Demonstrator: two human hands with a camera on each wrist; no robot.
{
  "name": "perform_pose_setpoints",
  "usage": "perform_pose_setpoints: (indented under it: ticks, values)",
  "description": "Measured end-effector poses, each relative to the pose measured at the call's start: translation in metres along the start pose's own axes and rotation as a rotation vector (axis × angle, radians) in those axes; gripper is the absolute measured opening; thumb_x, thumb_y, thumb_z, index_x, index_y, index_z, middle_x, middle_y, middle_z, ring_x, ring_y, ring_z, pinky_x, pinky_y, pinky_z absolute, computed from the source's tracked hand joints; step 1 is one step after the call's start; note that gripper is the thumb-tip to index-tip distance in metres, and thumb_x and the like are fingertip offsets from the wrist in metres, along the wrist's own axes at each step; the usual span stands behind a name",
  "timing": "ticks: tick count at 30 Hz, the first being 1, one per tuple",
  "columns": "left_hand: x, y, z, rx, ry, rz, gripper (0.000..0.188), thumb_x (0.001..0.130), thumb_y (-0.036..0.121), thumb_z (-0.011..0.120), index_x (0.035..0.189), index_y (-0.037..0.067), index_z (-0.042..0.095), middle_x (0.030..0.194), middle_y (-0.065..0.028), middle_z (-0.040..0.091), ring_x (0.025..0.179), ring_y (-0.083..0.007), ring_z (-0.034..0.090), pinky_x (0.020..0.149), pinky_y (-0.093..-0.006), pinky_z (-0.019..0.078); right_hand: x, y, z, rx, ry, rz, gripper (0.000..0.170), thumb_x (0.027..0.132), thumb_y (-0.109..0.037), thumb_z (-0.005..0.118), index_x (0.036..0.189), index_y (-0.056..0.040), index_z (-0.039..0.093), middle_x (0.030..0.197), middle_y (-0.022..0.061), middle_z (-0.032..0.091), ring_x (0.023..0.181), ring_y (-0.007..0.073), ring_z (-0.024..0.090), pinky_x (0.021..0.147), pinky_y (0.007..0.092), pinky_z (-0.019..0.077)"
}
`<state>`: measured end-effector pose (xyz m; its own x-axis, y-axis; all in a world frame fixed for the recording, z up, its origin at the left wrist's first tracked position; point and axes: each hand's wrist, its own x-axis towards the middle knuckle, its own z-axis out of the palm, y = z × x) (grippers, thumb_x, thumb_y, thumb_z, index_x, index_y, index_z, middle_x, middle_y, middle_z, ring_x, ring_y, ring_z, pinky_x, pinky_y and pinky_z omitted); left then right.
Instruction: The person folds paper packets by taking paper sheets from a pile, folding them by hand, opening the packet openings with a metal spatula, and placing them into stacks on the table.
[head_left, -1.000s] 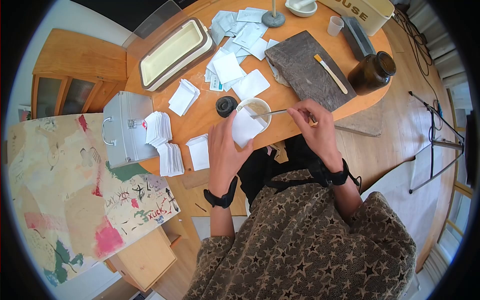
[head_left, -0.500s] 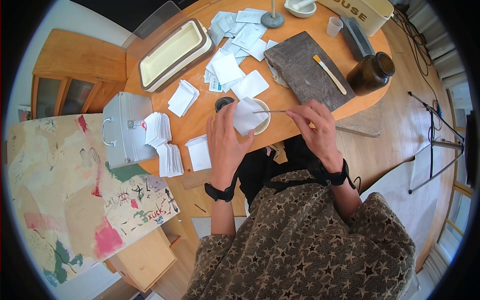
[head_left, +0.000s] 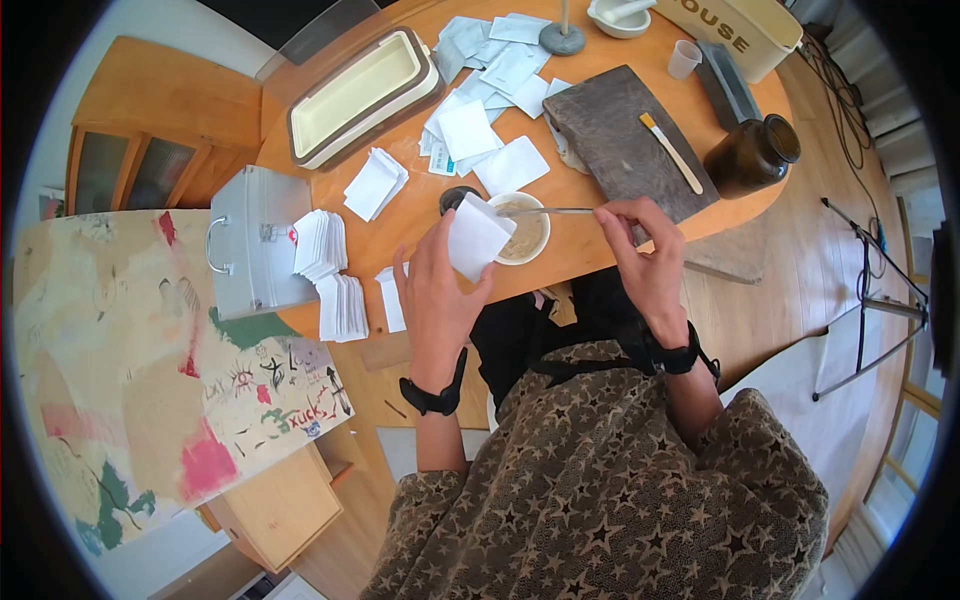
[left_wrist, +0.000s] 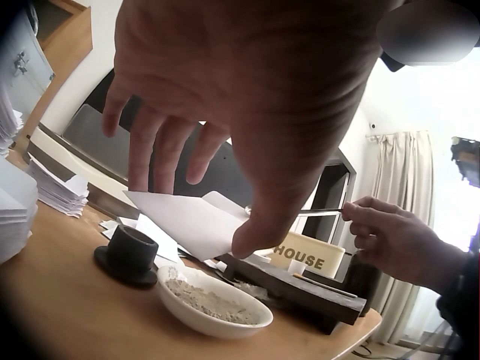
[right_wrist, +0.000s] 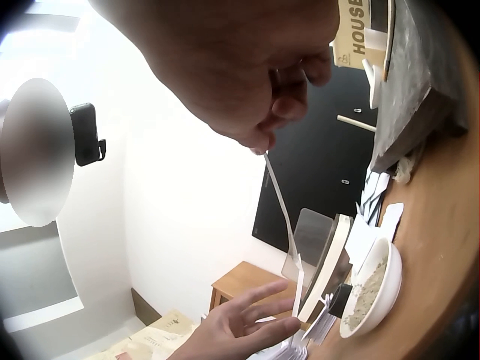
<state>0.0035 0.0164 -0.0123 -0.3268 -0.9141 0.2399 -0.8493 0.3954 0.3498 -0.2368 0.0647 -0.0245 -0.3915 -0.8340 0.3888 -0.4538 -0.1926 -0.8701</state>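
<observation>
Above the near bowl (left_wrist: 212, 322), my left hand (head_left: 437, 308) holds a white envelope (head_left: 480, 240); my right hand (head_left: 645, 252) pinches a thin tool (head_left: 562, 211) at its edge. Powder (left_wrist: 210, 301) remains, so I judge filling unfinished.

You wear a brown fabric top (head_left: 620, 480) printed with tan-edged stars, and a black band (head_left: 435, 402) around each wrist

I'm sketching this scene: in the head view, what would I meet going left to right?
Silver metal case, person's left hand, round white bowl of greyish-beige powder, person's right hand, dark brown glass jar.
</observation>
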Motion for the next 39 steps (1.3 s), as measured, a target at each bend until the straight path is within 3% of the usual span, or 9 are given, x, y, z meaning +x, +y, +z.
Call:
perform_pose_setpoints:
  ticks: [3,7,12,15,24,39]
  values:
    - [-0.006,-0.006,-0.013,0.034,-0.039,-0.106,0.073,0.078,0.024,0.083,0.143,0.011,0.053,0.128,-0.0156,0.066,0.122,-0.0311,0.061,0.116,-0.0507,0.033,0.001,-0.002,0.0,0.026,0.006,0.036,0.007,0.089,-0.003,0.076,0.092,0.0001,0.07,0.075,0.0059,0.061,0.063,0.0126,0.052,0.06,0.0273,0.0425]
    - [-0.024,-0.029,-0.025,0.13,0.049,-0.221,0.068,0.08,0.026,0.083,0.139,0.01,0.055,0.126,-0.0147,0.068,0.119,-0.0318,0.062,0.11,-0.0467,0.0371,0.0,0.001,0.001,0.04,0.005,0.06,0.007,0.09,-0.003,0.075,0.093,0.0011,0.07,0.075,0.0056,0.061,0.064,0.0113,0.051,0.059,0.0264,0.0421]
    - [-0.049,-0.047,-0.04,0.189,0.081,-0.335,0.059,0.082,0.024,0.084,0.133,0.009,0.058,0.122,-0.0162,0.069,0.106,-0.0337,0.069,0.099,-0.0441,0.0473,-0.001,0.003,0.006,0.04,-0.028,0.083,0.007,0.09,-0.003,0.075,0.092,0.0015,0.07,0.075,0.0057,0.061,0.063,0.0116,0.051,0.059,0.0268,0.0419]
    - [-0.057,-0.044,-0.047,0.139,0.013,-0.47,0.056,0.083,0.025,0.083,0.13,0.008,0.058,0.116,-0.0184,0.071,0.106,-0.034,0.069,0.098,-0.0444,0.0481,-0.001,0.004,0.008,0.041,-0.053,0.088,0.007,0.091,-0.003,0.075,0.092,0.0015,0.069,0.074,0.0061,0.06,0.063,0.0125,0.051,0.059,0.0275,0.0418]
    - [-0.071,-0.056,-0.037,0.277,-0.067,-0.531,0.047,0.088,0.042,0.076,0.12,0.012,0.057,0.107,-0.0172,0.072,0.105,-0.0348,0.068,0.107,-0.0528,0.0391,-0.003,0.006,0.01,-0.005,-0.084,0.075,0.008,0.091,-0.004,0.075,0.091,0.0015,0.069,0.074,0.0072,0.06,0.062,0.0145,0.052,0.058,0.0294,0.0423]
    - [-0.067,-0.058,-0.027,0.217,-0.115,-0.507,0.048,0.089,0.044,0.075,0.12,0.012,0.057,0.115,-0.0141,0.07,0.112,-0.035,0.064,0.111,-0.0559,0.0356,-0.006,0.023,0.018,-0.097,-0.107,0.068,0.012,0.089,-0.01,0.076,0.084,-0.003,0.067,0.071,0.008,0.06,0.058,0.0215,0.054,0.057,0.0341,0.0425]
